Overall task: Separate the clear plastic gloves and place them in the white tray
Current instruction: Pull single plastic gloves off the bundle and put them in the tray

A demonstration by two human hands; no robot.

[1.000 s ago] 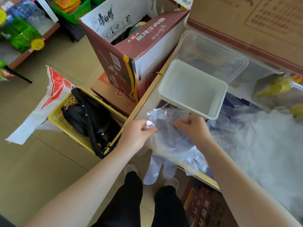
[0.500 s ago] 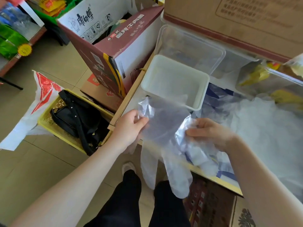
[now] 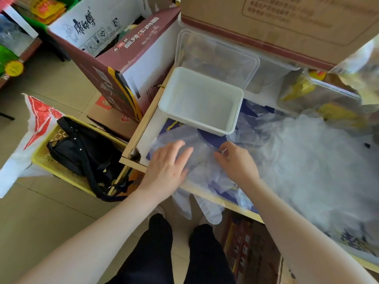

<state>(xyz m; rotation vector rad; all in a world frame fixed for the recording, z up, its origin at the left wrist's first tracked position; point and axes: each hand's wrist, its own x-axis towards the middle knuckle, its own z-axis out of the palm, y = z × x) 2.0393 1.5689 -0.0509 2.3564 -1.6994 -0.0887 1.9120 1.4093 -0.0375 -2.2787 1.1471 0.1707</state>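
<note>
A wide table [image 3: 141,138] with a pale wooden edge fills the right of the view, and most of its right half lies under a loose heap of clear plastic gloves [image 3: 320,165]. Along its far side stands a brown cardboard box [image 3: 276,23], and left of that a maroon-and-white instant noodle carton [image 3: 123,64] rises from the tiled floor. On the floor further left, a yellow plastic basket [image 3: 44,160] holds a black bag [image 3: 82,152], beside a white-and-red plastic sack [image 3: 30,132].

In front of the brown box sits a clear plastic container [image 3: 217,56], and just in front of that the white tray [image 3: 236,119], with nothing inside that can be made out.

Near the front edge of the table, just in front of the tray, 1 clear glove [image 3: 203,160] lies spread flat (its fingers drape over the table edge and hang down). The left hand [image 3: 168,167] rests on it palm down, fingers straight and pressed onto the plastic, released rather than gripping. The right hand [image 3: 235,160] has its fingertips drawn together, pinching the film at the glove's upper part, just short of the tray's near rim.
</note>
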